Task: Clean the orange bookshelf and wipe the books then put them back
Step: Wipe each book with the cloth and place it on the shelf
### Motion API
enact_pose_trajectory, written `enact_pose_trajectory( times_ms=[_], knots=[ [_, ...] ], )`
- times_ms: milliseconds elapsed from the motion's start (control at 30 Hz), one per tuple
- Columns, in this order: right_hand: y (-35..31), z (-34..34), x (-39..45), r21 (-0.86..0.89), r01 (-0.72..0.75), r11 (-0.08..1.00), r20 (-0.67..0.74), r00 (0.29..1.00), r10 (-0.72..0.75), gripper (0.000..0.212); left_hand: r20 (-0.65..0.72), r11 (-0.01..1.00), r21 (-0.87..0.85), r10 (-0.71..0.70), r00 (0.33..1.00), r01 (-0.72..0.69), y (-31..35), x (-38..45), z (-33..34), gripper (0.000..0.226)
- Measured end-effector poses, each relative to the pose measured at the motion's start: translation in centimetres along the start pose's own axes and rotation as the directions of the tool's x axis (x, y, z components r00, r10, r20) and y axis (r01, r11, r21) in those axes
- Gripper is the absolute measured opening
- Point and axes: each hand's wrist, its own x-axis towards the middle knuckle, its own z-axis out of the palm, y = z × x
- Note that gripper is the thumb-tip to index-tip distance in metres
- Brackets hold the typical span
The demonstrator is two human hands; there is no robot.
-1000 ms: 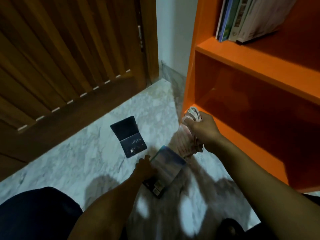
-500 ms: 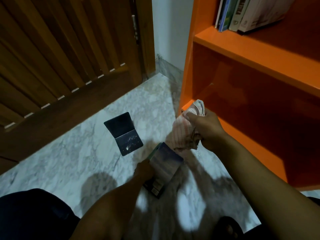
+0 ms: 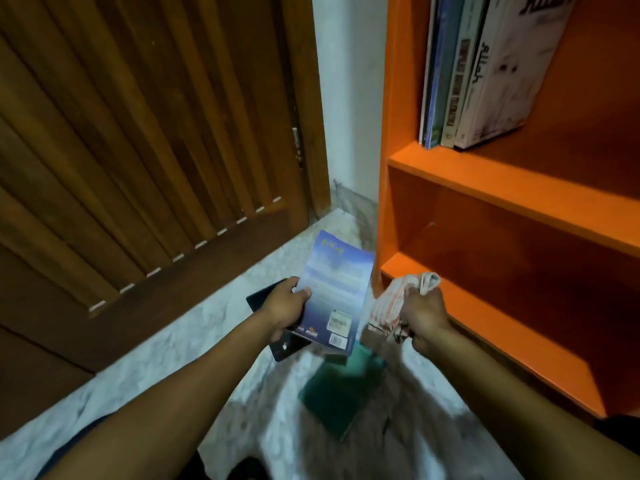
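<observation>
Nearest the camera, two bare forearms reach up from the bottom edge over the pale marble floor. Low in the middle of the frame a dark green book lies flat on that floor, blurred, its upper edge tucked under the blue book above it.

At mid-frame the left hand holds a blue paperback off the floor, back cover up, with a barcode sticker near its lower edge; the thumb lies across the cover and the fingers are curled underneath along its left edge. Partly hidden beneath that hand and book, a dark navy booklet rests on the floor.

Just right of the paperback, the right hand is closed in a fist on a bunched white cloth with orange stripes, close to the front edge of the lowest shelf.

Further back, the orange bookshelf fills the right side of the frame. Its upper shelf carries a row of upright books leaning left at the top right. A slatted wooden door fills the left, with a strip of white wall between door and bookshelf.
</observation>
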Motion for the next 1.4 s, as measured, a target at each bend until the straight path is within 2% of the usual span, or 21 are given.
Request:
enact_pose_trajectory(
  times_ms=[67,167,233,333,400,433,533,600,700,800,867,900,967,1033,1100,1133,1200,1267,1300,1400],
  knots=[
    [-1.4,0.7,-2.7,0.06,-0.015,0.998,0.017,1.0,0.014,0.026,-0.011,0.989,-0.144,0.009,1.0,-0.01,2.2,-1.9,-0.4,0.014],
    [-2.7,1.5,-5.5,0.217,-0.097,0.971,0.187,0.981,0.056,0.017,0.011,0.971,-0.238,0.032,0.999,-0.029,3.8,-4.6,-0.4,0.018],
    [-2.8,1.9,-6.2,0.24,-0.094,0.966,0.27,0.963,0.027,0.021,-0.038,0.983,-0.169,0.062,0.997,-0.068,4.0,-5.8,0.2,0.02],
    [-2.2,1.8,-6.6,0.199,-0.045,0.979,0.269,0.963,-0.01,0.028,-0.132,0.99,0.014,0.141,0.981,-0.141,4.0,-6.9,1.0,0.021],
    [-2.3,1.4,-7.0,0.186,-0.049,0.981,0.292,0.956,-0.007,0.025,-0.146,0.977,0.119,0.192,0.97,-0.176,4.2,-7.3,1.0,0.023],
    [-2.6,1.2,-7.4,0.183,-0.059,0.981,0.308,0.951,0.0,0.024,-0.135,0.977,0.117,0.195,0.971,-0.18,4.2,-7.4,0.9,0.024],
    [-3.5,0.6,-8.0,0.228,-0.087,0.97,0.355,0.935,0.0,0.021,-0.073,0.979,-0.073,0.184,0.98,-0.189,4.3,-7.6,0.5,0.024],
    [-3.9,0.2,-7.9,0.249,-0.081,0.965,0.379,0.925,-0.021,0.023,-0.091,0.963,-0.164,0.202,0.975,-0.215,4.7,-7.6,0.3,0.023],
    [-4.3,0.0,-7.7,0.211,-0.044,0.977,0.424,0.904,-0.05,0.025,-0.09,0.932,-0.302,0.181,0.979,-0.2,5.2,-7.4,0.1,0.022],
    [-4.8,-0.2,-7.9,0.157,-0.007,0.988,0.492,0.868,-0.072,0.024,-0.095,0.912,-0.36,0.174,0.98,-0.197,5.3,-7.4,-0.1,0.02],
    [-5.3,-0.3,-8.1,0.08,0.052,0.995,0.456,0.886,-0.082,0.022,-0.101,0.905,-0.362,0.2,0.975,-0.223,5.4,-7.6,-0.1,0.017],
    [-5.5,-0.4,-7.8,0.059,0.084,0.995,0.387,0.916,-0.1,0.025,-0.104,0.903,-0.356,0.22,0.97,-0.243,5.5,-7.7,0.0,0.017],
    [-5.8,-0.5,-6.9,0.124,0.13,0.984,0.205,0.967,-0.154,0.033,-0.12,0.902,-0.318,0.267,0.956,-0.291,5.7,-7.8,0.1,0.016],
    [-6.5,-0.8,-6.3,0.222,0.221,0.95,0.035,0.971,-0.235,0.037,-0.132,0.907,-0.25,0.315,0.94,-0.339,5.8,-7.9,0.2,0.015],
    [-7.3,-0.9,-6.0,0.185,0.415,0.891,-0.074,0.91,-0.408,0.035,-0.127,0.909,-0.203,0.345,0.93,-0.365,5.7,-8.1,0.8,0.015],
    [-7.5,-0.9,-5.9,0.149,0.521,0.84,-0.068,0.853,-0.517,0.032,-0.121,0.908,-0.196,0.351,0.929,-0.369,5.7,-8.2,1.1,0.016],
    [-7.2,-0.5,-5.6,-0.042,0.711,0.702,0.093,0.702,-0.706,0.04,-0.102,0.906,-0.203,0.357,0.928,-0.371,5.9,-8.5,2.0,0.017],
    [-5.8,-0.1,-5.2,-0.369,0.789,0.492,0.267,0.597,-0.757,0.047,-0.095,0.905,-0.227,0.348,0.933,-0.361,6.0,-8.6,2.7,0.019],
    [-5.3,0.1,-5.3,-0.448,0.795,0.409,0.316,0.569,-0.759,0.047,-0.101,0.902,-0.261,0.328,0.939,-0.343,6.1,-8.5,2.9,0.02],
    [-4.2,0.7,-6.3,-0.466,0.841,0.273,0.455,0.493,-0.741,0.047,-0.18,0.887,-0.349,0.255,0.95,-0.304,6.2,-7.6,2.7,0.018]
  ],
)
